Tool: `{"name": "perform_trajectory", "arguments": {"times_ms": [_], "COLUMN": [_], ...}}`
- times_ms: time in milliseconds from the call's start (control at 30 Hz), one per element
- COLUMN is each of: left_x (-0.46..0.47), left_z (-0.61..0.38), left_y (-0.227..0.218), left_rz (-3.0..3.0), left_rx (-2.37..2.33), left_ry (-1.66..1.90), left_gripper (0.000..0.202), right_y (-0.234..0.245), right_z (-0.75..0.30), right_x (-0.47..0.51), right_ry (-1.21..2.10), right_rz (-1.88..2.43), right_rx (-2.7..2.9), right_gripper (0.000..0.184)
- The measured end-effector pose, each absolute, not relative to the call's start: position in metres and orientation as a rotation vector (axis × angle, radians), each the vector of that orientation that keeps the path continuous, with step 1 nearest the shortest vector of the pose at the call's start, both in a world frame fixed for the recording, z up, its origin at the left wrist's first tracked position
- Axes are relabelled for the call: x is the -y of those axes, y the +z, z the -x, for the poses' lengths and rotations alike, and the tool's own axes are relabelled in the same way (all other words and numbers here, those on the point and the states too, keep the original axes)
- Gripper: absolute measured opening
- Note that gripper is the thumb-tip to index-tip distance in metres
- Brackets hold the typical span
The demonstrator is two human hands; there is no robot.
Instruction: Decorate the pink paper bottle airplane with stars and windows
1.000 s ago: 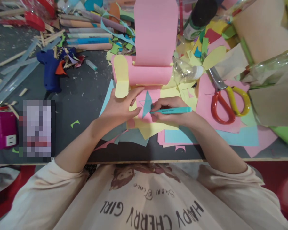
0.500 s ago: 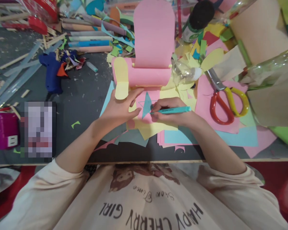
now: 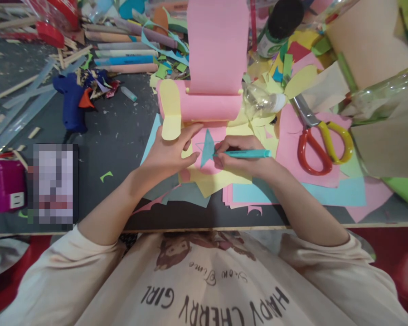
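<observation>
My right hand (image 3: 240,154) pinches a teal marker (image 3: 250,154), its tip against a star drawing (image 3: 208,147) on pink paper. The star is outlined, and a tall part of it is coloured teal. My left hand (image 3: 175,151) lies with fingers spread at the left side of that sheet, thumb and forefinger either side of the paper's edge. A pink paper piece (image 3: 217,50) with a rolled lower part stands just beyond the drawing. One yellow paper strip (image 3: 171,108) hangs from its left end, over the back of my left hand.
Red-and-yellow-handled scissors (image 3: 314,149) lie on pink paper to the right. On the left are a blue glue gun (image 3: 71,102), a phone-like device (image 3: 54,183) with a blurred screen and a purple box (image 3: 5,185). Several markers (image 3: 127,59), a dark-capped bottle (image 3: 275,31) and paper scraps crowd the back.
Both hands stay in nearly the same place. The marker tip has shifted very slightly at the star's right side, and the view has moved a little.
</observation>
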State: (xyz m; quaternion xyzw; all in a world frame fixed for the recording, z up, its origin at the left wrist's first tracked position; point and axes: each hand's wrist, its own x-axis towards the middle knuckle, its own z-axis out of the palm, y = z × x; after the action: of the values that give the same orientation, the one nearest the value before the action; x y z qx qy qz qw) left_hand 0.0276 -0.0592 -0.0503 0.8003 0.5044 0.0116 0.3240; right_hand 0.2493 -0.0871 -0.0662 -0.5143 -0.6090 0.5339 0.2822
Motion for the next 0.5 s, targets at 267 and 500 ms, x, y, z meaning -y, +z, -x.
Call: {"name": "perform_trajectory", "arguments": {"times_ms": [267, 500], "left_x": [0.058, 0.058], "left_z": [-0.027, -0.027], "left_y": [-0.050, -0.051], "left_rz": [-2.120, -2.128], "left_rx": [-1.318, -1.315], "left_ry": [0.034, 0.039], "left_gripper": [0.058, 0.058], "right_y": [-0.068, -0.063], "right_z": [-0.240, -0.232], "right_x": [0.083, 0.086], "right_ry": [1.499, 1.438], "right_rz": [1.320, 1.483], "right_rx": [1.312, 1.420], "right_gripper": [0.043, 0.039]}}
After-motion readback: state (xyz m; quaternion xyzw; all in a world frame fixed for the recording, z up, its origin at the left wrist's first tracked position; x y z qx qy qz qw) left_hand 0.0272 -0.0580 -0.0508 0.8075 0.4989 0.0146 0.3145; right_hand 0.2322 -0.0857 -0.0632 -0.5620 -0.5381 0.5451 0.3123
